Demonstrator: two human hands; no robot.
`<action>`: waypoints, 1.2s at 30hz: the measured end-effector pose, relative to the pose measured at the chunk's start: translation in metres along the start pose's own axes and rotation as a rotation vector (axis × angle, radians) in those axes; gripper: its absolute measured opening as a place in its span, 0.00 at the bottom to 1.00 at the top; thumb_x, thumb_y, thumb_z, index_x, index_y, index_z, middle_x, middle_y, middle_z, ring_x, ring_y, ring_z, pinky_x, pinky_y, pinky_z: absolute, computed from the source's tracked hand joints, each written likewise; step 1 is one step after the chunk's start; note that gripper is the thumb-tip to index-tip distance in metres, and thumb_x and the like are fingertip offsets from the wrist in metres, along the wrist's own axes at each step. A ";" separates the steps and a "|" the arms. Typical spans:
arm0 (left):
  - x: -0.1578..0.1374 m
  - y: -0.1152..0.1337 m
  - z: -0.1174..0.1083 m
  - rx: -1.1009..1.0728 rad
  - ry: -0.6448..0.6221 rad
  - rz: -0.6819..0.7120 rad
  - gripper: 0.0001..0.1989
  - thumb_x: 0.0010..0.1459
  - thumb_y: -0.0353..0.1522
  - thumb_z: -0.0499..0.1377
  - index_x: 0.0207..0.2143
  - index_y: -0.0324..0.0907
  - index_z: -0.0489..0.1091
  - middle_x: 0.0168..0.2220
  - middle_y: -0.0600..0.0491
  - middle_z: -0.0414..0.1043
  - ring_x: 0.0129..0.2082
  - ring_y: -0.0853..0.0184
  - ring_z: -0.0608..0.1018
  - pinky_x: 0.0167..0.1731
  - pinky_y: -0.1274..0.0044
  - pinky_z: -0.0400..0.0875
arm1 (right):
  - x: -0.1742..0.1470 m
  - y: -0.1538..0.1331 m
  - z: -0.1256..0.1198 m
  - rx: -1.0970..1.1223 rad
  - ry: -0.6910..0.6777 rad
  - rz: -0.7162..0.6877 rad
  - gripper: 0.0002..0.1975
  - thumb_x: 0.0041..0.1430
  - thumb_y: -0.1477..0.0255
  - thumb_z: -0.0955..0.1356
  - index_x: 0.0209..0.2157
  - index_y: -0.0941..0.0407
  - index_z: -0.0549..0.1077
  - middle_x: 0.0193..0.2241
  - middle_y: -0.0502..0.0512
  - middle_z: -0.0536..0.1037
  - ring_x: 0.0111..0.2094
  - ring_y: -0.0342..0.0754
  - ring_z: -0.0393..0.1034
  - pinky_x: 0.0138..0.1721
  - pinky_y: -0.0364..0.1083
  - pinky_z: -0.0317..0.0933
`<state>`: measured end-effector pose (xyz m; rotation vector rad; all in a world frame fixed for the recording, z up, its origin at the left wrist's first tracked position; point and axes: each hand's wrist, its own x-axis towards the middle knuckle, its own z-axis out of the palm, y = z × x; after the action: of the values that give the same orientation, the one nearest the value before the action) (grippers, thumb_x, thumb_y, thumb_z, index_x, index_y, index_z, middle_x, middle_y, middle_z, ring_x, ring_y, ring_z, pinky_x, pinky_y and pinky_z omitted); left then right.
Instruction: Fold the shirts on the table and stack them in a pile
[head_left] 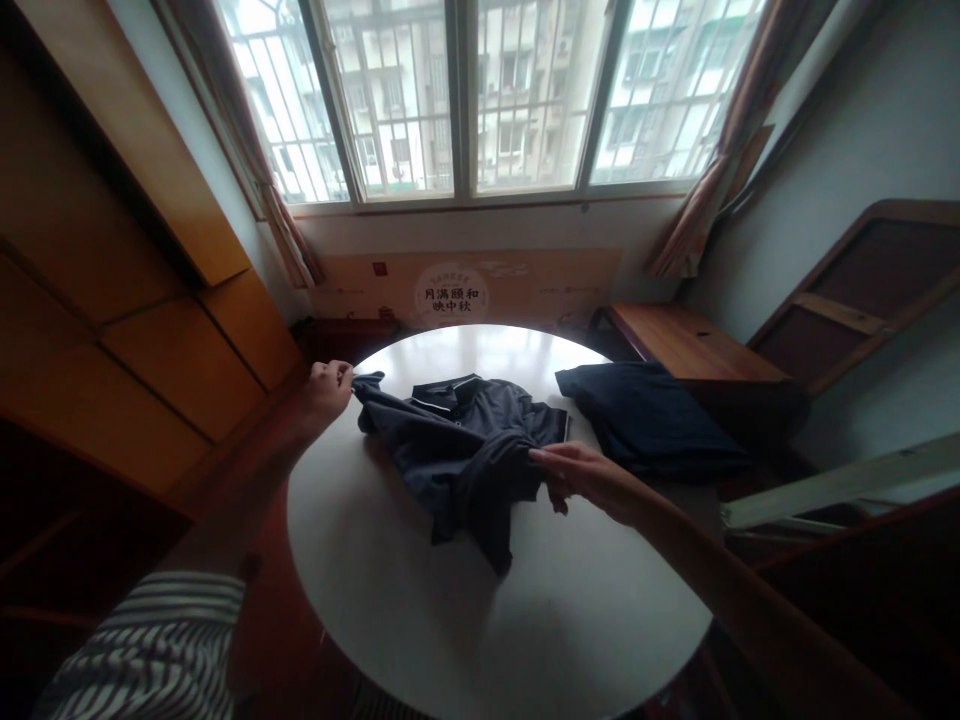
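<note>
A dark grey polo shirt (442,450) with white piping on its collar lies crumpled on a round white table (420,620). At the table's far left, my left hand (330,388) is closed on one corner of the shirt, probably a sleeve, and lifts it slightly. My right hand (581,475) pinches the bunched cloth on the shirt's right side between thumb and fingers. The collar faces the window, and the lower edge hangs in loose folds toward me. Parts of the shirt are hidden within its own folds.
A folded navy garment (652,415) lies at the table's right edge. Behind it stands a low wooden desk (690,340). Wooden cabinets (150,330) line the left side, and a barred window (472,100) fills the far wall. A brown-framed chair or panel (862,290) leans at right.
</note>
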<state>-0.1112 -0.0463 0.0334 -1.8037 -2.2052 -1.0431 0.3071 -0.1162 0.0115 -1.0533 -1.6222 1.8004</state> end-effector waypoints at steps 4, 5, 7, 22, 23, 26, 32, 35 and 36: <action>-0.050 0.018 -0.010 0.082 -0.160 0.125 0.19 0.62 0.44 0.52 0.29 0.41 0.73 0.29 0.48 0.72 0.28 0.63 0.75 0.31 0.73 0.67 | -0.013 0.040 0.007 -0.321 0.112 -0.102 0.25 0.43 0.57 0.78 0.38 0.57 0.71 0.33 0.53 0.75 0.29 0.44 0.69 0.27 0.43 0.65; -0.067 0.026 -0.013 0.054 -0.247 0.159 0.24 0.64 0.46 0.49 0.23 0.42 0.70 0.23 0.51 0.69 0.24 0.65 0.74 0.28 0.75 0.64 | -0.015 0.048 0.012 -0.353 0.100 -0.104 0.27 0.44 0.57 0.77 0.41 0.56 0.71 0.34 0.54 0.76 0.30 0.44 0.70 0.27 0.43 0.65; -0.103 0.043 -0.015 0.007 -0.430 0.223 0.31 0.66 0.50 0.45 0.16 0.43 0.64 0.16 0.54 0.64 0.18 0.68 0.70 0.24 0.76 0.58 | -0.015 0.059 0.026 -0.376 0.076 -0.120 0.24 0.49 0.57 0.75 0.42 0.56 0.69 0.33 0.54 0.76 0.29 0.45 0.71 0.26 0.43 0.64; -0.157 0.047 -0.012 -0.148 -0.475 0.368 0.24 0.67 0.40 0.44 0.18 0.44 0.61 0.17 0.54 0.64 0.18 0.70 0.67 0.23 0.76 0.58 | -0.031 0.023 0.057 0.358 0.217 -0.169 0.19 0.54 0.59 0.73 0.44 0.49 0.67 0.33 0.49 0.70 0.26 0.42 0.66 0.24 0.41 0.61; -0.155 0.042 -0.016 -0.140 -0.441 0.358 0.24 0.67 0.41 0.45 0.18 0.44 0.60 0.16 0.55 0.62 0.18 0.70 0.66 0.23 0.76 0.58 | -0.039 0.020 0.052 0.395 0.205 -0.133 0.19 0.53 0.60 0.73 0.44 0.49 0.67 0.35 0.50 0.71 0.27 0.43 0.67 0.24 0.41 0.61; -0.152 0.028 -0.016 -0.068 -0.413 0.357 0.23 0.67 0.41 0.46 0.21 0.43 0.65 0.18 0.54 0.65 0.20 0.68 0.68 0.25 0.75 0.62 | -0.053 0.022 0.043 0.437 0.186 -0.058 0.20 0.52 0.60 0.74 0.44 0.48 0.67 0.37 0.52 0.73 0.30 0.45 0.69 0.27 0.42 0.62; -0.149 0.021 0.019 -0.013 -0.428 0.515 0.18 0.66 0.33 0.47 0.48 0.42 0.74 0.53 0.43 0.73 0.53 0.56 0.74 0.58 0.60 0.63 | -0.054 0.042 0.032 -0.019 0.286 -0.062 0.16 0.59 0.56 0.68 0.43 0.51 0.68 0.35 0.53 0.73 0.26 0.45 0.69 0.24 0.43 0.62; -0.143 0.030 0.037 -0.013 -0.472 0.535 0.22 0.68 0.32 0.43 0.56 0.41 0.69 0.61 0.43 0.65 0.61 0.57 0.67 0.64 0.58 0.55 | -0.040 0.041 0.018 -0.545 0.484 -0.266 0.12 0.62 0.60 0.66 0.41 0.53 0.71 0.36 0.57 0.74 0.33 0.51 0.72 0.34 0.50 0.68; -0.141 0.035 0.043 -0.018 -0.499 0.531 0.22 0.68 0.33 0.42 0.59 0.40 0.67 0.63 0.43 0.63 0.62 0.58 0.66 0.64 0.59 0.55 | -0.032 0.039 0.014 -0.680 0.517 -0.331 0.11 0.64 0.62 0.65 0.41 0.54 0.72 0.38 0.58 0.74 0.36 0.53 0.73 0.40 0.52 0.68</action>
<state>-0.0246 -0.1363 -0.0521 -2.6732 -1.7254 -0.5432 0.3197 -0.1561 -0.0195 -1.2890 -1.9452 0.6770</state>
